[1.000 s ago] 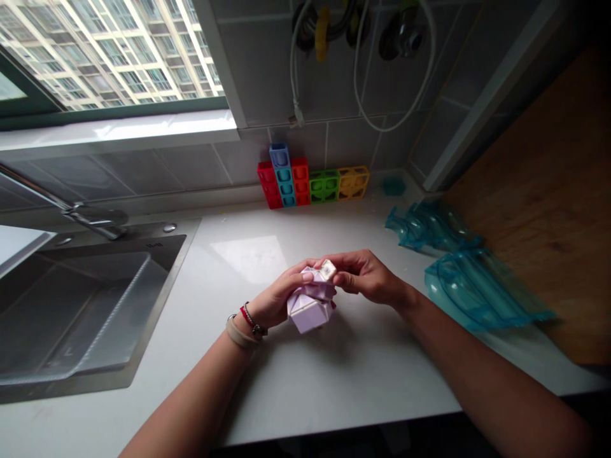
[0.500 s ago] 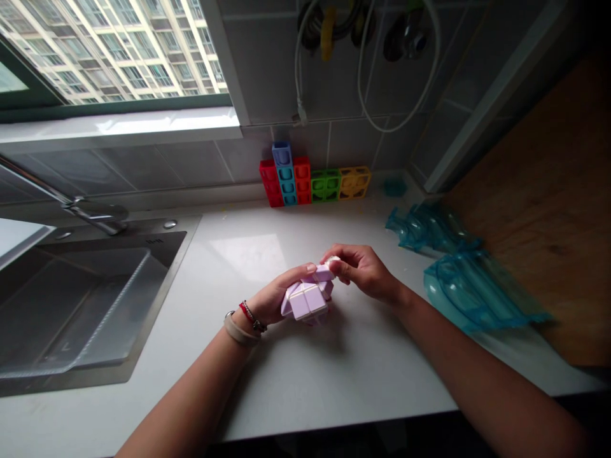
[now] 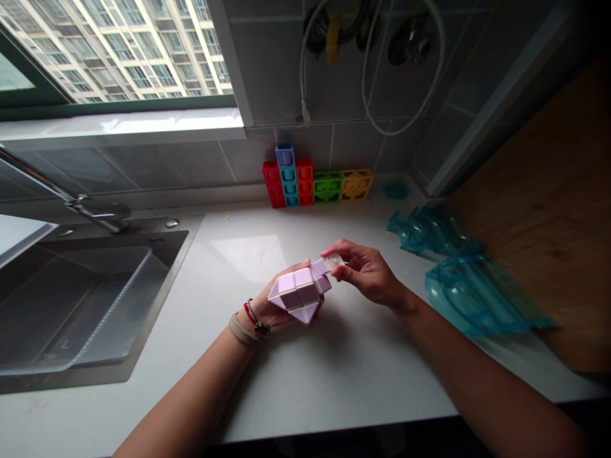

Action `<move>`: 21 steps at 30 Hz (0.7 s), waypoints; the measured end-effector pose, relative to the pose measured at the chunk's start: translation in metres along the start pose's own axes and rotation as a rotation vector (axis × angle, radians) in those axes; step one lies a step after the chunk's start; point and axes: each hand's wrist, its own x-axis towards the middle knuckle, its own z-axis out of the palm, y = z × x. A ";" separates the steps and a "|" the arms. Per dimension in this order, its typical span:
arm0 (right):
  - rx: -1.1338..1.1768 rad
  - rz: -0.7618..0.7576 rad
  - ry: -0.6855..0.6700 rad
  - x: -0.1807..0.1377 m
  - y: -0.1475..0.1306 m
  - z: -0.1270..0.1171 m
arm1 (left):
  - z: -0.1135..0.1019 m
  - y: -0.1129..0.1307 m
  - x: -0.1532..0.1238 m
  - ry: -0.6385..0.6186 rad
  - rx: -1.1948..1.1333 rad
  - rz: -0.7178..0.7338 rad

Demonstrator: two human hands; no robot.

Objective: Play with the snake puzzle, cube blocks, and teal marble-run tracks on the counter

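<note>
A lilac and white twisty snake puzzle [image 3: 298, 287], made of wedge-shaped segments, is held above the white counter [image 3: 372, 375]. My left hand [image 3: 273, 305] supports it from below and behind, with the thumb along its far edge; most of the other fingers are hidden under the puzzle. At its right end, my right hand [image 3: 365, 270] pinches a whitish segment [image 3: 334, 261] between thumb and fingers. That segment sticks out from the compact lilac body.
Red, blue, green and yellow toy blocks [image 3: 305, 184] stand against the tiled wall. Clear teal plastic pieces [image 3: 470, 292] lie on the right. To the left is a sink [image 3: 167, 267] with a faucet [image 3: 98, 213]. White cables [image 3: 365, 95] hang above.
The puzzle has turned in my left hand, so different lilac faces show, including pointed ones at the left and bottom. My right hand keeps its pinch at the right end.
</note>
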 end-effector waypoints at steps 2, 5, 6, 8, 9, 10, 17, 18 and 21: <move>-0.027 0.006 0.094 0.002 0.006 0.000 | 0.002 0.003 0.002 0.090 -0.017 0.080; -0.029 0.047 0.267 0.006 0.017 -0.002 | 0.003 0.008 0.004 0.184 0.050 0.230; -0.020 0.063 0.314 0.007 0.020 -0.002 | 0.003 0.009 0.004 0.203 0.090 0.284; -0.002 0.087 0.376 0.009 0.023 -0.002 | 0.004 0.010 0.004 0.238 0.167 0.377; 0.009 0.095 0.388 0.009 0.024 -0.003 | 0.004 0.011 0.004 0.249 0.196 0.405; 0.023 0.099 0.389 0.009 0.023 -0.003 | 0.005 0.011 0.004 0.256 0.215 0.419; -0.026 0.097 0.331 0.007 0.020 -0.003 | 0.002 0.010 0.001 0.187 0.210 0.348; -0.029 0.103 0.323 0.006 0.020 -0.004 | 0.002 0.010 0.000 0.187 0.208 0.344; -0.050 0.103 0.275 0.005 0.019 -0.006 | 0.002 0.012 -0.002 0.188 0.236 0.338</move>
